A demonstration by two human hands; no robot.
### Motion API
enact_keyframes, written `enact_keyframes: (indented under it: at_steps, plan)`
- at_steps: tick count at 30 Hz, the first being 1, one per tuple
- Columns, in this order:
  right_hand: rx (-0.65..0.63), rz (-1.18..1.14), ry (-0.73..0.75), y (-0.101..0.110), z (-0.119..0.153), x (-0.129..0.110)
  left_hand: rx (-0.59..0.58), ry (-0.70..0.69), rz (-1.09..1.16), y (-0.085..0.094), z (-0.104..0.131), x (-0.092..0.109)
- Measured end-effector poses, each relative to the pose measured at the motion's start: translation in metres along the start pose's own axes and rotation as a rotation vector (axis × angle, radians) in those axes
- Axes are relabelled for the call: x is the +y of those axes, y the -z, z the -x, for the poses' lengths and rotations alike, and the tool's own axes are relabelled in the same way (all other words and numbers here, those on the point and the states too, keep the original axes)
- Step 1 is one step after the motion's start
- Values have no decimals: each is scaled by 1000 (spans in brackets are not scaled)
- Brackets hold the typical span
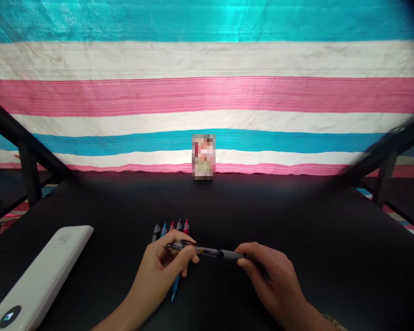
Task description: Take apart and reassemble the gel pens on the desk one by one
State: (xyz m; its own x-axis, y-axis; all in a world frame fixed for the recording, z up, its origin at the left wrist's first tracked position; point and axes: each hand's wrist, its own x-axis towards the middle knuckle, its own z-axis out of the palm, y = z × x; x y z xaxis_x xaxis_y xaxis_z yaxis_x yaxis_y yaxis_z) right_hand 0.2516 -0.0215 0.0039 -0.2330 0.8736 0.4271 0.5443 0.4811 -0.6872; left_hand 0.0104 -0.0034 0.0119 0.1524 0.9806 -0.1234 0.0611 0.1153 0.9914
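Note:
A clear-barrelled pen with a grey grip (209, 251) lies level between my two hands, just above the black table. My left hand (167, 262) pinches its dark clip end between thumb and fingers. At the other end, my right hand (271, 276) closes thumb and forefinger on the tip, which is hidden by the fingers. Several pens (172, 225) lie side by side behind my left hand, with black, blue and red ends showing. Below that hand pokes out the lower part of a blue pen (175, 288); the hand covers the rest.
A white power bank (46, 271) with a lit display lies on the black table (279, 207) at left. A small pixelated card or box (203, 157) stands at the back edge. Dark metal bars (29, 170) flank the table, and a striped sheet (207, 94) hangs behind.

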Motion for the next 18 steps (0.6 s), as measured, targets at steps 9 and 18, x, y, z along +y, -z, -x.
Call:
enact_keyframes:
  at_steps: [9,18]
  plan:
    - [-59,-136,-97,0,1,0,50,23,85,-3,0,1]
    - [15,-58,-96,1,-1,0,36,59,179,2,-2,-7]
